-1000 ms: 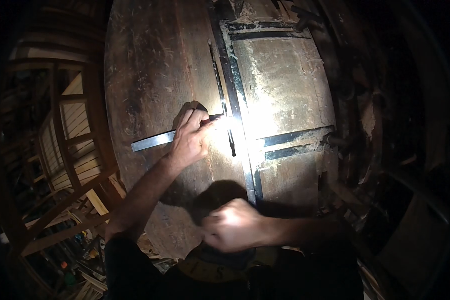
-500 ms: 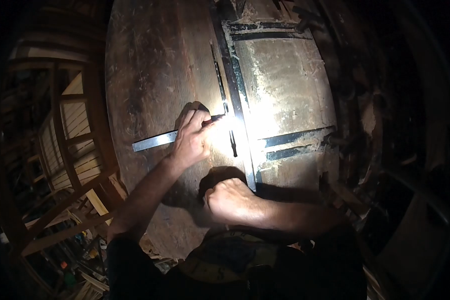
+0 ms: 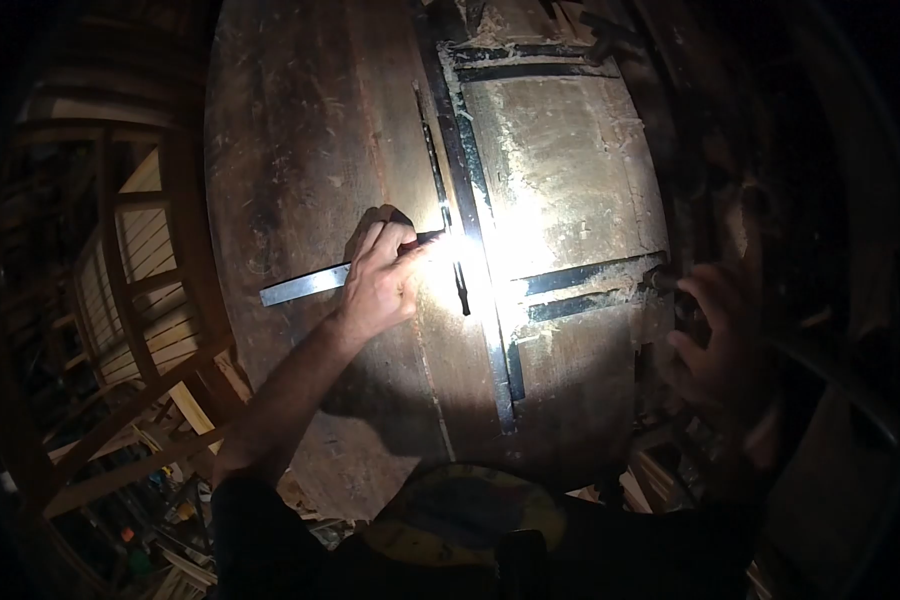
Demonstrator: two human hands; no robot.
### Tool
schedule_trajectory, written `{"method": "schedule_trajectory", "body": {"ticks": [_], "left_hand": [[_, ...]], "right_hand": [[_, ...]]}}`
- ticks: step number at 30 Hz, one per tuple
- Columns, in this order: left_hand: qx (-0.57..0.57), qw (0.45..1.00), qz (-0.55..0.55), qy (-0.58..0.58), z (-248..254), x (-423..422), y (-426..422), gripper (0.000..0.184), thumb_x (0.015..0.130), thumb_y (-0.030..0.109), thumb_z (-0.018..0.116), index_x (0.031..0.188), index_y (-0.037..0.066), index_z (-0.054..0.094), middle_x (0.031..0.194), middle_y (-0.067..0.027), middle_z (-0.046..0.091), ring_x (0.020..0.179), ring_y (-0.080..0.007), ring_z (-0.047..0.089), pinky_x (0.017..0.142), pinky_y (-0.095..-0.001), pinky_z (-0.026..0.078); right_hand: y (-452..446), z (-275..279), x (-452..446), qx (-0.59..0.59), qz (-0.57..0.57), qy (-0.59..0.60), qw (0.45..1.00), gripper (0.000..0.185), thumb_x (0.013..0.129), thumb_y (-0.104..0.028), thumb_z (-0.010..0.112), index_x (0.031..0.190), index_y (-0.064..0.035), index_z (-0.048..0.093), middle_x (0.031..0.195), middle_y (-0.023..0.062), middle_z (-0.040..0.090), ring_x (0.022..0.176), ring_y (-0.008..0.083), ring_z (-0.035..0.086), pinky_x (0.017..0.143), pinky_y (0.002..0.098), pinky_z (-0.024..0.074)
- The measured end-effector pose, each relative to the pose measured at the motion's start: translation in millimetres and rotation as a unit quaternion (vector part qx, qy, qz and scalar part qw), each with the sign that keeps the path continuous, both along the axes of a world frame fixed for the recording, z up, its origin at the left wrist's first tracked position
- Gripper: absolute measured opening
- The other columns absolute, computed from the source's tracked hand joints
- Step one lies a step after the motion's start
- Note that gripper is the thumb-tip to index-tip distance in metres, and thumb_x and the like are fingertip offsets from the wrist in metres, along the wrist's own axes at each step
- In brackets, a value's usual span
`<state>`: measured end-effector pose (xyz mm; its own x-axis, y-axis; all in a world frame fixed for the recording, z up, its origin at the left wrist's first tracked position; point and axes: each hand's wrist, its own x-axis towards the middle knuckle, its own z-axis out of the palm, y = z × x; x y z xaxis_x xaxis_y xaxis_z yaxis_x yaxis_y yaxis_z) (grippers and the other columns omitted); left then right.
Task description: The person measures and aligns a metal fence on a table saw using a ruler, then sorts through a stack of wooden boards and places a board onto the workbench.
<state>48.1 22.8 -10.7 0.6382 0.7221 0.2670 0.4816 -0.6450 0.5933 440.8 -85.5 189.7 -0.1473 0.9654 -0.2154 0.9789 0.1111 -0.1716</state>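
My left hand (image 3: 378,285) is closed on a try square, its metal blade (image 3: 305,284) pointing left across the worn wooden tabletop (image 3: 300,150). The rest of the square is mostly hidden under my fingers, close to a narrow dark slot (image 3: 435,160) in the wood. Strong lamp glare washes out the spot just right of the fingertips. Over at the right edge, my right hand (image 3: 715,330) is in shadow, fingers curved and apart from the thumb. Its fingertips are close to a dark knob (image 3: 660,278); whether they touch it cannot be made out.
A long dark metal bar (image 3: 470,190) runs beside the slot. To its right lies a wooden panel (image 3: 560,150) with black metal strips (image 3: 590,275) and sawdust. A dark clamp-like part (image 3: 610,35) sits at the far right. Wooden framing (image 3: 120,250) and scrap wood (image 3: 170,500) are at left.
My right hand has moved from the near middle of the tabletop to the right edge, and its fist has opened. My left hand and the square stay in place.
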Motion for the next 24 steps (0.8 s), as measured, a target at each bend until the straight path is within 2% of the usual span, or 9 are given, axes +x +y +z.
{"method": "schedule_trajectory", "body": {"ticks": [5,8,10,13,14,16,17,19,24], "left_hand": [[0.005,1.000,-0.007,0.004,0,-1,1,0.061,0.071,-0.007,0.060,0.129,0.007,0.072,0.107,-0.0148,0.057,0.101,-0.0332,0.055,0.091,-0.0449,0.047],[-0.009,1.000,-0.007,0.009,0,-2,1,0.062,0.071,-0.007,0.060,0.130,0.008,0.071,0.107,-0.0150,0.057,0.101,-0.0332,0.055,0.091,-0.0452,0.047],[-0.001,1.000,-0.007,0.003,2,-1,1,0.062,0.071,-0.007,0.060,0.131,0.009,0.071,0.107,-0.0149,0.057,0.101,-0.0330,0.055,0.090,-0.0451,0.047],[-0.002,1.000,-0.003,0.005,3,0,0,0.062,0.072,-0.006,0.060,0.131,0.009,0.072,0.107,-0.0147,0.057,0.101,-0.0330,0.055,0.090,-0.0451,0.048],[-0.004,1.000,-0.001,0.008,4,0,0,0.061,0.072,-0.006,0.060,0.131,0.010,0.072,0.107,-0.0146,0.057,0.101,-0.0331,0.055,0.090,-0.0450,0.048],[0.004,1.000,-0.001,0.003,4,1,0,0.061,0.073,-0.005,0.060,0.131,0.010,0.072,0.107,-0.0146,0.057,0.100,-0.0330,0.055,0.090,-0.0449,0.048],[0.008,1.000,-0.002,0.000,5,1,1,0.061,0.073,-0.005,0.060,0.131,0.010,0.072,0.107,-0.0146,0.058,0.100,-0.0330,0.055,0.090,-0.0448,0.048],[0.000,1.000,0.000,0.001,4,1,0,0.061,0.073,-0.005,0.059,0.131,0.010,0.072,0.107,-0.0147,0.058,0.100,-0.0331,0.055,0.090,-0.0448,0.048],[-0.003,1.000,0.005,0.003,3,1,0,0.060,0.073,-0.005,0.059,0.130,0.010,0.072,0.106,-0.0146,0.058,0.099,-0.0333,0.055,0.090,-0.0450,0.048]], "right_hand": [[-3,-3,14,0.022,-0.005,-0.029,0.999,0.052,0.067,-0.008,0.085,0.115,-0.0049,0.066,0.125,0.0154,0.064,0.126,0.0387,0.057,0.109,0.0477,0.0461],[14,7,-14,0.063,0.009,0.033,0.997,0.036,0.069,-0.006,0.084,0.101,-0.0050,0.069,0.109,0.0160,0.067,0.107,0.0343,0.065,0.090,0.0440,0.0530],[14,-12,-39,0.063,0.076,0.290,0.952,0.016,0.074,-0.004,0.081,0.078,-0.0070,0.066,0.078,0.0103,0.063,0.069,0.0250,0.063,0.063,0.0401,0.0496],[-17,-58,-134,-0.016,0.040,0.514,0.857,0.030,0.087,-0.015,0.076,0.064,-0.0113,0.057,0.050,0.0021,0.047,0.041,0.0201,0.050,0.040,0.0382,0.0383],[-19,-67,-159,0.010,0.105,0.503,0.858,0.032,0.092,-0.021,0.071,0.065,-0.0103,0.058,0.051,0.0033,0.050,0.042,0.0196,0.051,0.038,0.0363,0.0420],[-12,-56,-202,-0.201,0.216,0.395,0.870,0.026,0.096,-0.020,0.055,0.076,-0.0059,0.065,0.067,0.0129,0.066,0.058,0.0297,0.068,0.057,0.0444,0.0584],[-28,-79,-230,-0.163,0.222,0.430,0.860,0.023,0.092,-0.021,0.065,0.075,-0.0060,0.063,0.060,0.0086,0.059,0.050,0.0258,0.063,0.046,0.0397,0.0528],[-24,-77,-256,-0.199,0.224,0.413,0.860,0.021,0.091,-0.021,0.062,0.078,-0.0054,0.066,0.065,0.0109,0.065,0.055,0.0286,0.067,0.051,0.0456,0.0554],[-7,-101,-228,-0.180,0.246,0.282,0.910,0.019,0.088,-0.022,0.064,0.080,-0.0057,0.070,0.071,0.0129,0.071,0.064,0.0318,0.072,0.059,0.0462,0.0579]]}}
